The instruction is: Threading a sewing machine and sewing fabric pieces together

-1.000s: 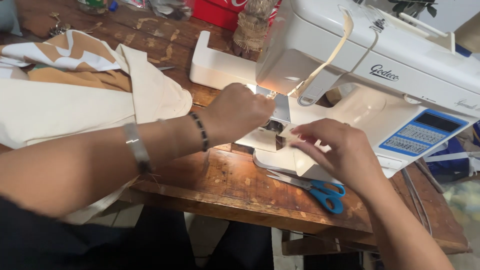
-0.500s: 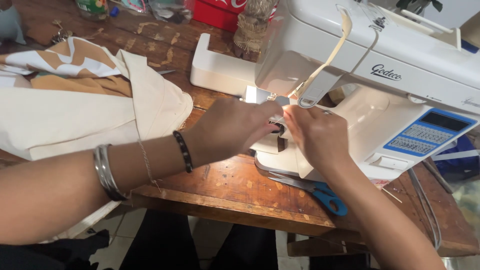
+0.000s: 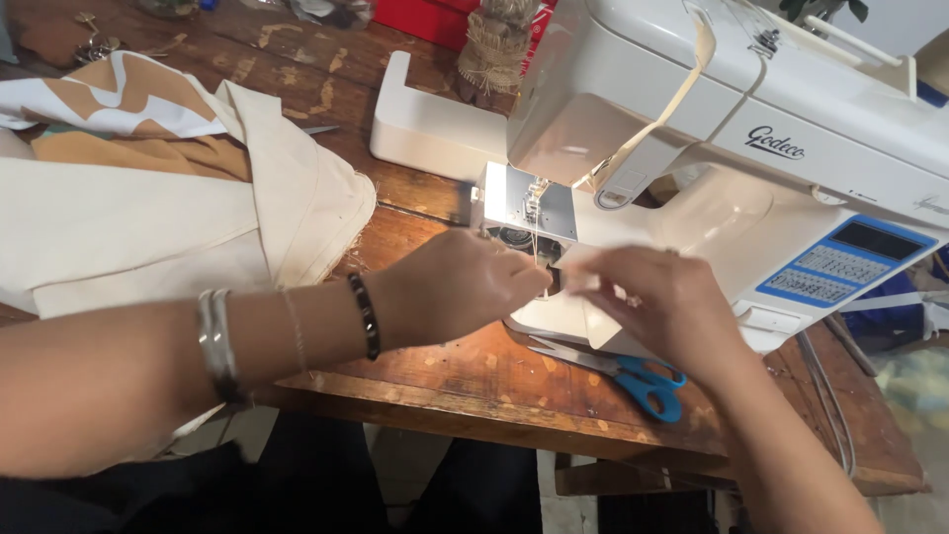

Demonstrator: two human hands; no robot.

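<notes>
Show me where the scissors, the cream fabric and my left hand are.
scissors (image 3: pixel 647 381), head view, on the blue handle loops.
cream fabric (image 3: pixel 148 237), head view, on the flat folded panel.
left hand (image 3: pixel 455 287), head view, on the back of the hand.

We see even, soft daylight; the sewing machine (image 3: pixel 692 148) gleams palely above our pinching fingers. Our right hand (image 3: pixel 647 302) blurs with motion, and the nearest forearm is soft.
</notes>
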